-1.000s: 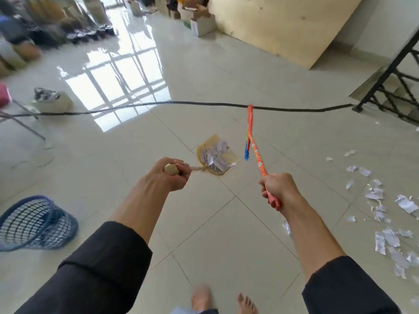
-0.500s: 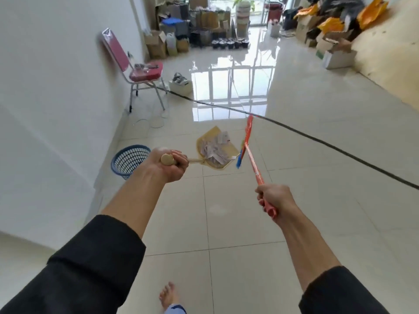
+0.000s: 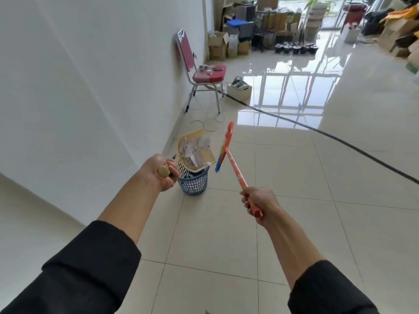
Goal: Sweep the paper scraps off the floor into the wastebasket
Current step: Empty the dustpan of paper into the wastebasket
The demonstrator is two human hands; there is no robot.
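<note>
The left hand (image 3: 163, 172) grips the dustpan (image 3: 196, 150) over the blue wastebasket (image 3: 194, 183) — ready to tip its paper scraps (image 3: 192, 148); the right hand (image 3: 258, 203) clasps the broom (image 3: 229, 155) clear.

No legible text, no labels, no brands, no numbers, no signs

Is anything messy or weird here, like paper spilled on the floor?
No spill shows. The paper scraps sit in the dustpan, held over the blue wastebasket. One odd thing: a black cable runs loose across the floor, easy to trip on.
</note>
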